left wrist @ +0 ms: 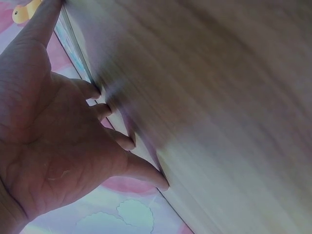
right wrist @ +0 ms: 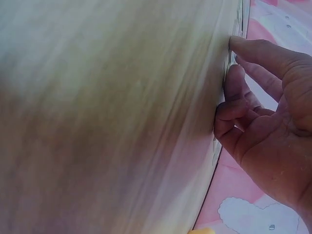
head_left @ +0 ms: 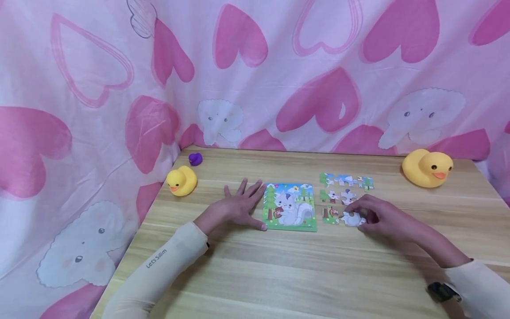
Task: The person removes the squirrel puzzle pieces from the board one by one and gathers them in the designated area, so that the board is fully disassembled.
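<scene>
A square squirrel picture (head_left: 289, 207) lies flat on the wooden table. My left hand (head_left: 240, 208) rests on the table at its left side, fingers spread, with the thumb and a fingertip right at the picture's edge. In the left wrist view the fingertips (left wrist: 163, 185) press down on the wood. To the right of the picture, puzzle pieces lie in three rows. With curled fingers my right hand (head_left: 376, 215) pinches a white-and-green puzzle piece (head_left: 352, 219) in the nearest row, beside a tree-trunk piece (head_left: 330, 215). The hand covers pieces at the right of the rows.
On the left of the table sit a yellow rubber duck (head_left: 182, 180) and a small purple duck (head_left: 195, 159). A larger yellow duck (head_left: 427, 168) stands at the back right. A pink heart-patterned curtain (head_left: 255, 88) hangs behind the table and along its left side.
</scene>
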`<state>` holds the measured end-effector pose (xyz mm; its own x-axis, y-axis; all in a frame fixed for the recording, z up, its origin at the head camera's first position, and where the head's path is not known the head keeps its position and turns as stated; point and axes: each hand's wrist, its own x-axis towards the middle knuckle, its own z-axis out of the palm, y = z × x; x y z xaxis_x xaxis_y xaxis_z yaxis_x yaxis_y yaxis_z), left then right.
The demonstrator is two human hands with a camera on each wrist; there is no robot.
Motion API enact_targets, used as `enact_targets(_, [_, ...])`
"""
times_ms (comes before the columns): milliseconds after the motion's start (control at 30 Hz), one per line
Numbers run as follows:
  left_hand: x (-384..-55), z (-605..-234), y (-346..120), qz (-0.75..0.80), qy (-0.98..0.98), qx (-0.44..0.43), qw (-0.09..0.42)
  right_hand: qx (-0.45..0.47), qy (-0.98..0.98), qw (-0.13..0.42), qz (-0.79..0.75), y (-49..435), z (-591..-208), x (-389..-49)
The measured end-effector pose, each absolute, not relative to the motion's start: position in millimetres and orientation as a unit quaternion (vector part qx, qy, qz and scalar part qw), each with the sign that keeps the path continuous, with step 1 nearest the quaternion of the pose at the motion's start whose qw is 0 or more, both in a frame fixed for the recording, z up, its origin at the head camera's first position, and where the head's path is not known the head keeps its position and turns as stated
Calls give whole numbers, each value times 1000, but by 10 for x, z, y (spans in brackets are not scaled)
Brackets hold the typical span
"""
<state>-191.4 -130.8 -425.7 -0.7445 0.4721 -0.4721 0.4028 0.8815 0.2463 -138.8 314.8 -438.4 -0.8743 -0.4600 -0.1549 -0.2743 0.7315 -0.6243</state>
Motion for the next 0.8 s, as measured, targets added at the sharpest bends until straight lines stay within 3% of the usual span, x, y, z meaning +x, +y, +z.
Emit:
enact_targets(400, [-1915,-4262,-1323,63,932,234,270,-233,919,90,-304,2746,-4319,-1358])
enact_targets(800, [-1917,-4276,-1312,65,932,236,267,-228,894,107,-372,2164,-4326,-1220])
